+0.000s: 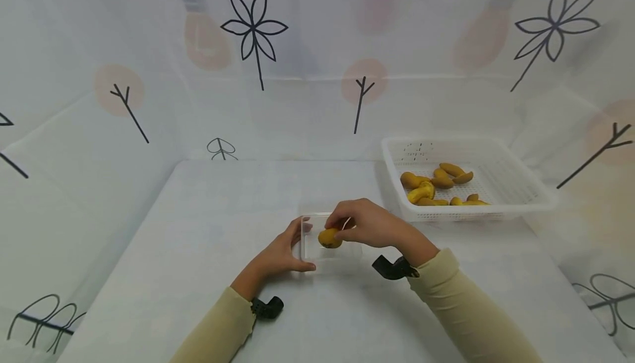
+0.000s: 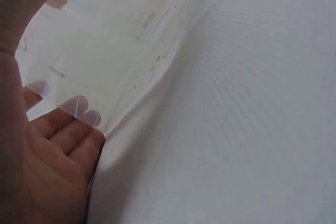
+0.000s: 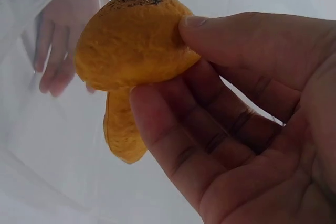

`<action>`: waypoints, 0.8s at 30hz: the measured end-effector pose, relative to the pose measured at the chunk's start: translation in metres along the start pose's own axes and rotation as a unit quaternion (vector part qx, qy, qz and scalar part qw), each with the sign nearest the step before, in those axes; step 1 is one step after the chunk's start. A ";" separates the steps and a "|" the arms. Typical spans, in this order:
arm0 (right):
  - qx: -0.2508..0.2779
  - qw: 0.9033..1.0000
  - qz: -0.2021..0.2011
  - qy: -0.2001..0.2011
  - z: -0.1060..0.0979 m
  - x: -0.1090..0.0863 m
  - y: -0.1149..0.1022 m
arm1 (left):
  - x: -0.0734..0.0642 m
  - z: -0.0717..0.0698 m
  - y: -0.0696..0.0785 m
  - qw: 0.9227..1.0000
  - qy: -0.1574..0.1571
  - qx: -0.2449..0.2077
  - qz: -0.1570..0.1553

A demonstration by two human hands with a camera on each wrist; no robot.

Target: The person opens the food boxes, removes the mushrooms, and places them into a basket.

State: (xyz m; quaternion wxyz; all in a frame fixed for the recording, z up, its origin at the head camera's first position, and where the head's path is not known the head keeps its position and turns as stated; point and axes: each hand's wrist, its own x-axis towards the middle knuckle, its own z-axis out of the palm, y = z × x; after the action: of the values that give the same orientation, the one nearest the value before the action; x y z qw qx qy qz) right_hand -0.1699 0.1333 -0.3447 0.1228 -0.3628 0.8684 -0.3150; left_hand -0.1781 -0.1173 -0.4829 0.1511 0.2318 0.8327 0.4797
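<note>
A yellow-brown mushroom (image 1: 329, 238) is pinched between the thumb and fingers of my right hand (image 1: 369, 224), over the clear plastic box (image 1: 317, 255). Seen from the right wrist, the mushroom's rounded cap (image 3: 131, 45) has a dark scorched-looking patch on top, and its short stem points down. My left hand (image 1: 276, 254) grips the box at its left side, thumb by the near corner and fingers at the far one. Through the see-through wall (image 2: 115, 61) in the left wrist view, my left fingertips (image 2: 73, 106) show.
At the back right stands a white plastic basket (image 1: 526, 187) holding several more yellow-brown mushrooms (image 1: 443, 179). A white cloth (image 1: 208, 209) covers the table, and patterned white curtains (image 1: 307, 109) close off its back and sides.
</note>
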 end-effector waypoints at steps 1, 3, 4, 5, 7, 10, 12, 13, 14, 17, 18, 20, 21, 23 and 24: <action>0.003 1.000 -0.007 0.002 -0.002 -0.001 0.000 | 0.000 0.000 0.000 1.000 0.001 0.000 -0.001; 0.010 1.000 -0.017 0.005 -0.005 -0.003 0.000 | 0.000 0.000 0.001 1.000 0.002 0.001 -0.003; 0.012 1.000 -0.022 0.007 -0.007 -0.004 0.000 | -0.001 0.000 0.001 1.000 0.002 0.000 -0.001; 0.015 1.000 -0.026 0.009 -0.009 -0.005 0.000 | -0.001 0.000 0.001 1.000 0.003 -0.002 0.001; 0.019 0.999 -0.033 0.013 -0.013 -0.007 0.000 | -0.001 -0.001 0.001 1.000 0.002 -0.010 0.006; 0.014 0.999 -0.035 0.021 -0.019 -0.009 0.001 | 0.000 -0.001 0.000 1.000 0.002 -0.014 0.012; 0.006 0.999 -0.030 0.028 -0.024 -0.012 0.002 | 0.000 -0.001 0.000 1.000 0.002 -0.015 0.010; 0.000 0.999 -0.026 0.032 -0.026 -0.013 0.003 | 0.000 -0.001 -0.001 1.000 0.002 -0.012 0.008; -0.004 0.999 -0.022 0.036 -0.028 -0.015 0.004 | 0.000 -0.001 0.000 1.000 0.002 -0.011 0.008; -0.015 0.998 -0.010 0.053 -0.033 -0.019 0.006 | 0.000 0.000 0.001 1.000 0.002 -0.010 0.006; -0.017 0.998 -0.008 0.059 -0.035 -0.021 0.008 | 0.000 0.000 0.002 1.000 0.001 -0.010 0.008; -0.021 0.997 -0.004 0.072 -0.039 -0.023 0.011 | -0.001 0.000 0.002 1.000 0.001 -0.010 0.010; -0.021 0.997 -0.002 0.079 -0.040 -0.025 0.013 | -0.001 0.000 0.003 1.000 0.001 -0.011 0.012; -0.024 0.996 0.003 0.090 -0.044 -0.027 0.015 | -0.001 0.001 0.002 1.000 0.001 -0.012 0.014; -0.025 0.995 0.005 0.093 -0.046 -0.028 0.016 | -0.001 0.001 0.002 1.000 0.001 -0.013 0.014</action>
State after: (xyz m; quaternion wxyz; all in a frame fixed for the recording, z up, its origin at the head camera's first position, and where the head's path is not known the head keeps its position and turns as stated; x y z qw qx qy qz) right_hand -0.1794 0.1831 -0.3202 0.0338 -0.3304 0.8854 -0.3252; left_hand -0.1766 -0.1162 -0.4814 0.1463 0.2411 0.8232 0.4927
